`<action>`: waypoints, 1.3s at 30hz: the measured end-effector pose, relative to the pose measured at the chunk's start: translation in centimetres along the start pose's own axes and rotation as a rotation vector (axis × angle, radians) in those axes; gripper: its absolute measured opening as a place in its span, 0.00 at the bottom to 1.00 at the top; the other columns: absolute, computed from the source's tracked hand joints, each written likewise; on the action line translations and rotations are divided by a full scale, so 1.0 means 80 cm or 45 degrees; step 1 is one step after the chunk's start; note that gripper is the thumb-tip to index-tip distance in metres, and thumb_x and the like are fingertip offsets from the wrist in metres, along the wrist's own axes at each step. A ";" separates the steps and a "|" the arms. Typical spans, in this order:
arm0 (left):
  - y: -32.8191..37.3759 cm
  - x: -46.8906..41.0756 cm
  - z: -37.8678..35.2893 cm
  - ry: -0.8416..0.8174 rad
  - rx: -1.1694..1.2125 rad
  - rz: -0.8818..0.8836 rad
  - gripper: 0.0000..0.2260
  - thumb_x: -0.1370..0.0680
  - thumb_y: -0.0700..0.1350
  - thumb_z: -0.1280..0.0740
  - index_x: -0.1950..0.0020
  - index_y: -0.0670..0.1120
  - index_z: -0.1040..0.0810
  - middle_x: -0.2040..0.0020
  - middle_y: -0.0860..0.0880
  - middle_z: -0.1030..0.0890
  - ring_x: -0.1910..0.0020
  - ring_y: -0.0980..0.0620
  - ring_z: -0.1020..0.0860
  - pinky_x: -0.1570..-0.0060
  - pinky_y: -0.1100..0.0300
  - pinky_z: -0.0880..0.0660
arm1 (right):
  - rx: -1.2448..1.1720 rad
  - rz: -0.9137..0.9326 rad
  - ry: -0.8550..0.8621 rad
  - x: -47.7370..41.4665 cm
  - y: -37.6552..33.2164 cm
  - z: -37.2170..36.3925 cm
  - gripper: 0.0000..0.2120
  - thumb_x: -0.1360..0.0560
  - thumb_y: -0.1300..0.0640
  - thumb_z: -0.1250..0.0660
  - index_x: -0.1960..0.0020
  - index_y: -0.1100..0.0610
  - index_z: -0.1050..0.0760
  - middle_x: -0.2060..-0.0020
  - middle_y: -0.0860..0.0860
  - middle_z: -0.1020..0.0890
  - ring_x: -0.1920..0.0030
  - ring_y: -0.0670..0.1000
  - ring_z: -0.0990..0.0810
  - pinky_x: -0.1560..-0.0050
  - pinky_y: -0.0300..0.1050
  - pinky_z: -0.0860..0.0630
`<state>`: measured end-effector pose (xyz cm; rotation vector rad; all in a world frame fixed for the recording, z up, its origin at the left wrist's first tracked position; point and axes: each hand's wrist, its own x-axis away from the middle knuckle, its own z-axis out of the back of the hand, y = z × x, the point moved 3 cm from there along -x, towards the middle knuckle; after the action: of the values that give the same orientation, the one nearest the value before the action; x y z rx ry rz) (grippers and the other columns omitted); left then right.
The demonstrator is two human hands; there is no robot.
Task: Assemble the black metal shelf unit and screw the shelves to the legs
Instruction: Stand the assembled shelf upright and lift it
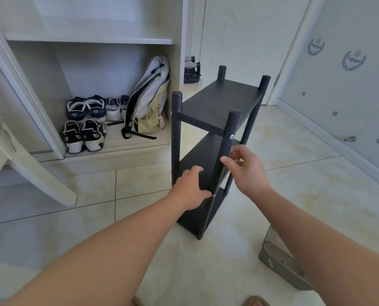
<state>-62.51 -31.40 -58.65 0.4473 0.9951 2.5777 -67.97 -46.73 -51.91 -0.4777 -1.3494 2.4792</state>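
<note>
Standing upright on the tiled floor [294, 195], the unit [219, 100] is just in front of an open wardrobe [91, 38], with three black shelves fixed between four round legs. The near leg [229, 129] carries a silver screw [231, 136] at the level of the top shelf, and a second small screw shows lower down on it, beside the middle shelf [197, 155].

The left hand [192, 188] lies on the front of the middle shelf, fingers bent over its top and the thumb tip touching the near leg by the lower screw; whether it clamps the shelf edge I cannot tell. The right hand [245, 171] is on the other side of the same leg, a little higher, its fingers curled and its thumb tip against the leg. Whether it pinches the leg or something small cannot be made out.

Inside the wardrobe two rows of shoes [84, 124] sit next to a pale backpack [148, 100] that leans against its side wall. A grey box [277, 257] stands on the floor under the right forearm
</note>
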 end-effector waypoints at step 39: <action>-0.111 -0.068 0.106 0.708 0.197 0.297 0.05 0.17 0.42 0.38 0.42 0.49 0.31 0.50 0.52 0.24 0.52 0.50 0.25 0.54 0.56 0.27 | 0.058 -0.242 0.164 -0.101 0.091 -0.014 0.06 0.20 0.51 0.32 0.47 0.53 0.25 0.53 0.46 0.19 0.54 0.48 0.20 0.64 0.41 0.29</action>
<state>-52.42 -22.55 -59.69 -0.1463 1.3987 2.9199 -60.78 -52.89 -57.36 -0.4669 -1.2251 2.2794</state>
